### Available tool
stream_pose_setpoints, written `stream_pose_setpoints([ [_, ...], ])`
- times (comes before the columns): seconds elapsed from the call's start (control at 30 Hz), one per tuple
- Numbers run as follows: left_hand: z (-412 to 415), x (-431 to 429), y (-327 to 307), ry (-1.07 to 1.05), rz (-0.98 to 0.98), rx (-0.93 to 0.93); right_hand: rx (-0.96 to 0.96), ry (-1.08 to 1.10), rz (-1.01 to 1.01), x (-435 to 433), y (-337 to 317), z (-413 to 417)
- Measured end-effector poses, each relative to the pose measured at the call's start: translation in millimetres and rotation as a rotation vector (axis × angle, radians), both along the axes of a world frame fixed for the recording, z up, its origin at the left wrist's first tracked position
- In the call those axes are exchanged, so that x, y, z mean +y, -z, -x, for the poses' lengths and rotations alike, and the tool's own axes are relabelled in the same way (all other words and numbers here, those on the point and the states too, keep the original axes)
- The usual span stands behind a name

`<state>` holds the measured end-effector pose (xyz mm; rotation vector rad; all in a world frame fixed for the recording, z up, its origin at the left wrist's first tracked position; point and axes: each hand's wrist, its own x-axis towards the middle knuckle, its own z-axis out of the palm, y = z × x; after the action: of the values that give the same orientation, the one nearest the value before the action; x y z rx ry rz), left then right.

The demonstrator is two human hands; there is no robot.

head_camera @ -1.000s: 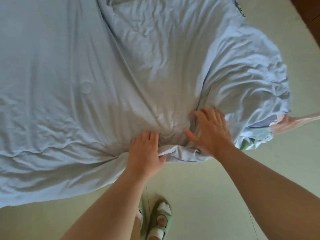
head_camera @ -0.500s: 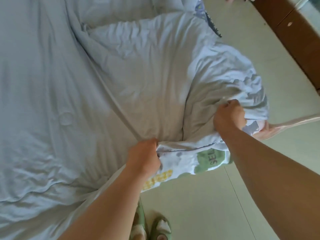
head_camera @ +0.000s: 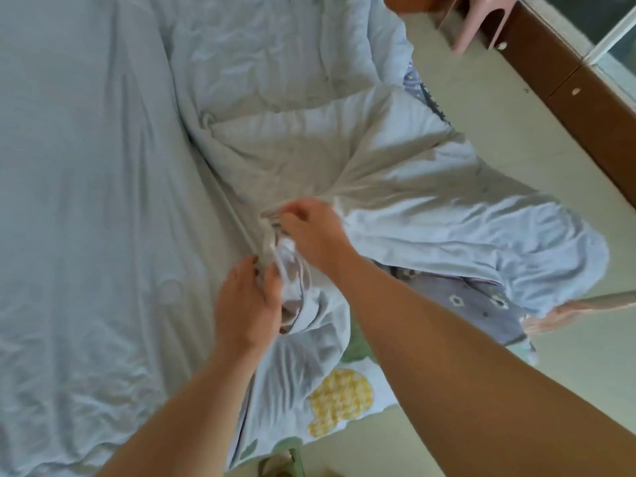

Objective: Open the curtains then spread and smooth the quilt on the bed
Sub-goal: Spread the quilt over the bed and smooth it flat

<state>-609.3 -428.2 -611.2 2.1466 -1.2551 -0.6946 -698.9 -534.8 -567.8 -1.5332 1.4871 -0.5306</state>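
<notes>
The quilt [head_camera: 395, 187] is pale blue and lies bunched over the near right part of the bed [head_camera: 86, 201]. Its loose mass billows to the right of your hands and spills over the bed's side above the floor [head_camera: 488, 111]. A flap hangs down towards you and shows a printed underside with a yellow patch [head_camera: 340, 404]. Both hands are on one gathered rope of cloth where the folds converge. Your left hand [head_camera: 246, 304] is nearer to you, its thumb and fingers curled round the bundle in a closed grip. Your right hand [head_camera: 313, 235] sits just beyond it, further up the same gather, pinching a narrow fold between its fingertips. The two hands are close but not touching. The gather's long axis runs from your left hand away and slightly leftward, along a raised seam line that continues up the bed. So the bulk you need to open out lies to the right of both grips, on the right hand's side. To the left the pale blue surface lies fairly flat, though I cannot tell whether it is sheet or more quilt. I judge that the coming move depends on drawing the right hand rightward across that axis while the left anchors the seam. Beyond the bed stand a pink stool [head_camera: 481, 25] and a brown wooden frame [head_camera: 550, 67].
</notes>
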Motion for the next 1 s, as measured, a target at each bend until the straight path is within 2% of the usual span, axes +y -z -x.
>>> stream_pose_setpoints([
  [0.07, 9, -7, -1, 0.072, -0.001, 0.001, 0.165, 0.299, 0.11, -5, 12, 39],
  [0.1, 14, -11, 2, 0.121, -0.023, -0.027, 0.288, 0.372, 0.116, -6, 17, 63],
  [0.13, 19, -14, 6, 0.171, -0.057, -0.042, 0.424, 0.375, 0.074, -5, 21, 87],
  [0.23, 33, -23, 16, 0.195, -0.123, 0.025, 0.862, 0.189, -0.073, -5, 33, 137],
  [0.3, 38, -28, 21, 0.137, -0.096, 0.041, 0.968, 0.157, -0.063, -13, 40, 155],
  [0.4, 41, -38, 28, 0.122, -0.1, 0.05, 1.015, 0.233, -0.018, -34, 49, 164],
  [0.47, 42, -44, 28, 0.138, -0.121, 0.048, 0.969, 0.324, -0.047, -49, 53, 156],
  [0.53, 38, -49, 28, 0.112, -0.093, 0.046, 0.82, 0.384, -0.055, -60, 48, 136],
  [0.67, 16, -53, 15, -0.089, 0.09, 0.05, 0.317, 0.407, 0.098, -61, 13, 71],
  [0.73, 0, -52, 7, -0.157, 0.153, 0.039, 0.071, 0.266, 0.17, -57, -12, 18],
  [0.8, -18, -49, 4, -0.213, 0.145, -0.026, -0.113, 0.053, 0.15, -54, -32, -42],
  [0.9, -49, -40, 5, -0.274, 0.065, -0.1, -0.177, -0.188, 0.061, -46, -46, -119],
  [1.0, -71, -28, 7, -0.392, -0.131, -0.019, -0.11, -0.276, -0.057, -36, -28, -141],
])
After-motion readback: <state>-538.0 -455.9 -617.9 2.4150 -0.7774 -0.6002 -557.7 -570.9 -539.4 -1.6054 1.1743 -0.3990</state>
